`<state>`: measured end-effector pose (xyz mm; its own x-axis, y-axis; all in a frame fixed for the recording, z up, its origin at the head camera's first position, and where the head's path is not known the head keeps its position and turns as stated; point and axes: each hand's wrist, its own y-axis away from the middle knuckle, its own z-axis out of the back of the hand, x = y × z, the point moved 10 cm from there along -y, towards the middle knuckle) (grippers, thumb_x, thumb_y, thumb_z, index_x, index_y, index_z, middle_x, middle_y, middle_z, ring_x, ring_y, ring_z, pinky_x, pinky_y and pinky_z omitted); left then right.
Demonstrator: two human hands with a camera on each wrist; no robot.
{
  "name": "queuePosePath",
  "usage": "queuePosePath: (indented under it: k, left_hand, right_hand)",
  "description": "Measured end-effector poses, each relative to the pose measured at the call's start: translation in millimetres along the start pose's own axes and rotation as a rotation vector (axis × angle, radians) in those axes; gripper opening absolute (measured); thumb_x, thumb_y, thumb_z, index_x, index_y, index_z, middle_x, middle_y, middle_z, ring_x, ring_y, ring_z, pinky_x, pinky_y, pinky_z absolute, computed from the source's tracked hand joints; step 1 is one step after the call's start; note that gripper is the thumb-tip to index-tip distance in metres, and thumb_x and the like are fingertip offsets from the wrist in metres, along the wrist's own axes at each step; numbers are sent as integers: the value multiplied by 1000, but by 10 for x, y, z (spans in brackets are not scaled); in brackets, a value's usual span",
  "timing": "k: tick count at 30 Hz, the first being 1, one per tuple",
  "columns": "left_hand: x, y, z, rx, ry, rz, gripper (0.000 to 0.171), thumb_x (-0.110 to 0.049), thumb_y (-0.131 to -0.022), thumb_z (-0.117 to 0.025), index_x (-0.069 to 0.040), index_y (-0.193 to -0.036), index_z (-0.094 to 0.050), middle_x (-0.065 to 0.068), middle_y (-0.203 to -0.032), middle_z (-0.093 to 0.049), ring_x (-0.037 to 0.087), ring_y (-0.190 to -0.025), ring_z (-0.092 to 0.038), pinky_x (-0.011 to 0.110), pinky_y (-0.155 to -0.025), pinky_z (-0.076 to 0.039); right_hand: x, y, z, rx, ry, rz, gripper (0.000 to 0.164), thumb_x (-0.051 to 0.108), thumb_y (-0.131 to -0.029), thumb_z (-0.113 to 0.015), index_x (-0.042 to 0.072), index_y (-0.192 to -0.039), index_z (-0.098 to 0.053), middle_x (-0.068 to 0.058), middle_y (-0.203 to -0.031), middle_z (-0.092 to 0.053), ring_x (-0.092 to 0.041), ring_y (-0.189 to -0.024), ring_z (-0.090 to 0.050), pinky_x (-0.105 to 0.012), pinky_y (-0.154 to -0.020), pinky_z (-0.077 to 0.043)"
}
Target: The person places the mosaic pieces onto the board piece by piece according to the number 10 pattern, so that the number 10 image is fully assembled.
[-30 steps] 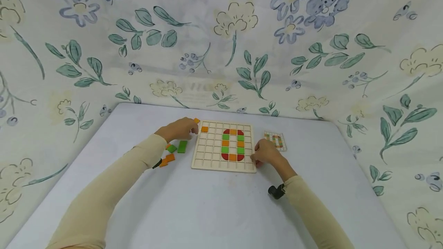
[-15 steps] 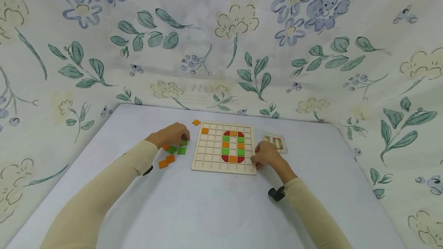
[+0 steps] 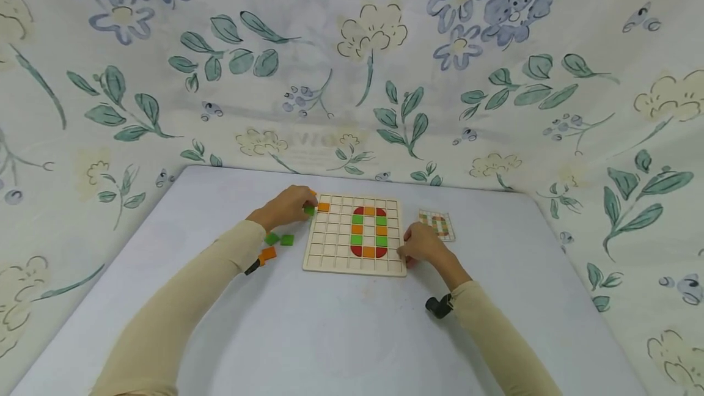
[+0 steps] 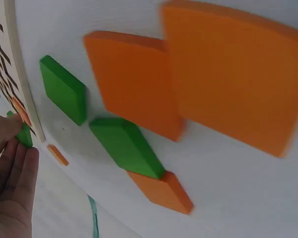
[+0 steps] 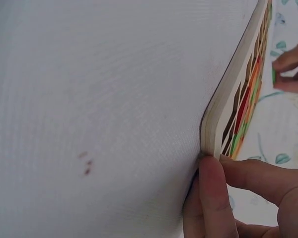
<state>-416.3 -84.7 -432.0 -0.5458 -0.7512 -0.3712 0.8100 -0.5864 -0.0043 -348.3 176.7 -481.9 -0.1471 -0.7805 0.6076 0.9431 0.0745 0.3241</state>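
My left hand (image 3: 287, 208) pinches a green square tile (image 4: 25, 135) between thumb and fingers, just off the upper left edge of the wooden grid board (image 3: 330, 248). Nearest to it on the board lies an orange tile (image 3: 323, 207) in a top-left cell. Red, green and orange pieces form a ring on the board's right half. At the board's lower right edge, my right hand (image 3: 425, 244) grips the rim (image 5: 210, 130) between thumb and fingers. Part of that rim is hidden behind the fingers.
Left of the board lie loose tiles: a green tile (image 3: 287, 240), another green tile (image 4: 126, 146) and several orange ones (image 4: 134, 82). A small pattern card (image 3: 447, 228) lies right of the board, partly behind my right hand. A floral cloth (image 3: 352, 90) rises behind the table.
My left hand first drew back left to the loose green tiles, then came right again to the board's upper left edge with a green tile. The right hand stays at the rim.
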Motion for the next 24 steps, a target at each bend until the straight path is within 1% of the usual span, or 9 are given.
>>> queuePosePath:
  k: [2,4,7,10,14,16,20,24]
  left_hand:
    - [-88,-113,-8,-29,-11,-22,28,2,-80,-75,2,-107,-71,7,-93,-61,21,-82,-53,33,-76,-49]
    - [-157,-223,-40,-44,-8,-33,28,2,-80,-75,2,-108,-71,8,-95,-62,21,-84,-55,34,-78,-50]
    - [-222,-352,-115,-44,7,-22,29,1,-81,-75,2,-110,-70,9,-99,-63,22,-90,-57,35,-83,-50]
    - [-267,-439,-176,-31,5,-8,31,0,-83,-74,2,-113,-68,10,-103,-64,23,-95,-59,37,-88,-50]
    - [-299,-501,-195,-18,4,-14,28,-1,-86,-71,2,-114,-67,12,-107,-66,26,-101,-60,38,-91,-49]
    - [-303,-519,-194,-11,10,-23,24,0,-87,-70,2,-111,-69,13,-109,-66,27,-104,-61,38,-92,-50]
    - [-278,-515,-211,13,14,-9,19,-1,-87,-71,0,-106,-73,11,-109,-66,27,-105,-60,38,-92,-50]
    - [-265,-510,-230,16,8,-10,18,-1,-85,-73,-2,-103,-75,9,-107,-67,26,-104,-61,38,-92,-50]
  right_hand:
    - [-9,-7,5,0,-2,-1,29,10,-83,-75,-5,-101,-58,-11,-73,-65,-19,-57,-66,-28,-57,-55]
    - [-4,-10,6,2,3,7,30,10,-82,-75,-6,-101,-58,-11,-73,-65,-19,-56,-66,-28,-56,-55]
    - [7,-10,10,4,4,18,31,9,-82,-76,-6,-102,-59,-11,-73,-65,-18,-55,-66,-28,-56,-55]
    - [11,-12,9,5,5,25,30,9,-82,-76,-6,-101,-59,-10,-72,-65,-18,-55,-66,-27,-56,-55]
    - [21,-18,3,4,1,29,30,8,-81,-76,-6,-100,-58,-10,-71,-65,-18,-55,-66,-28,-56,-55]
    - [23,-22,1,5,-2,25,30,8,-81,-76,-6,-100,-58,-10,-72,-65,-18,-55,-66,-28,-56,-55]
    - [17,-25,8,4,-1,12,30,8,-81,-77,-6,-100,-58,-11,-73,-64,-18,-55,-66,-27,-55,-55]
    - [-2,-20,13,6,-6,0,30,8,-81,-77,-6,-100,-58,-11,-72,-65,-18,-55,-66,-27,-55,-55]
